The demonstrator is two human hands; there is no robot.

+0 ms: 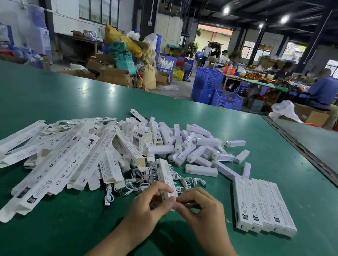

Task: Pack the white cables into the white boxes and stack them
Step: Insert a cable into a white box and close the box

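Bare forearms are reaching in over the near edge of the green-topped work table (37, 89), and the left hand (148, 201) and right hand (200, 208) are meeting just inside that edge. Both are curling their fingers around the near end of a long white printed cardboard box (165, 174). That box is pointing away toward the table's middle with its near end turned to the person, probably so a cable can be fed in and the flap tucked; whether a cable is already between the fingertips I cannot tell. Loose white coiled cables (139, 184) are lying under and beside the box, close to the hands. Flattened white cartons (59, 154) are heaping toward the left edge and white plastic bars (193, 149) are piling behind. A row of closed white boxes (264, 206) is lying side by side toward the right edge, seemingly the finished ones.
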